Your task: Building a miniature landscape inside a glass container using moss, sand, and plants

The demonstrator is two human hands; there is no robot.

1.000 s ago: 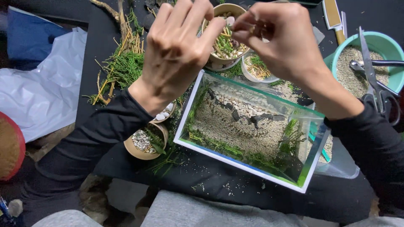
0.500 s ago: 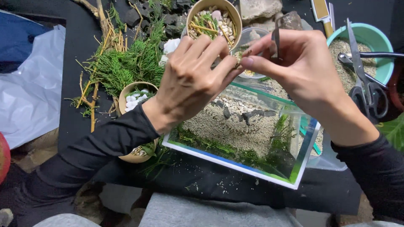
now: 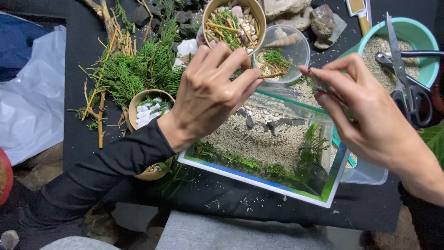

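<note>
The left hand (image 3: 210, 90) hovers over the far left corner of a shallow glass tank (image 3: 259, 185), its fingers (image 3: 240, 65) pressed together and pinching a thin brown twig (image 3: 273, 74) that pokes out toward three o'clock. The right hand (image 3: 365, 111) sits at three o'clock of the left, apart from the twig, thumb and forefinger pressed together on a slim metal tool (image 3: 323, 85), most of it hidden by the hand. The tank holds pale sand, a line of small pebbles and dark stones, and green sprigs along its near edge. At twelve o'clock of the left hand stands a paper cup (image 3: 236, 25) of pebbles and twigs, with a clear round dish (image 3: 296, 44) just beside it. A teal bowl (image 3: 414, 34) of sand at two o'clock carries scissors (image 3: 407, 88) across its rim. Green cuttings (image 3: 134, 71) lie on the black counter (image 3: 74, 134) at ten o'clock, near a cup of white pebbles (image 3: 148, 109).
</note>
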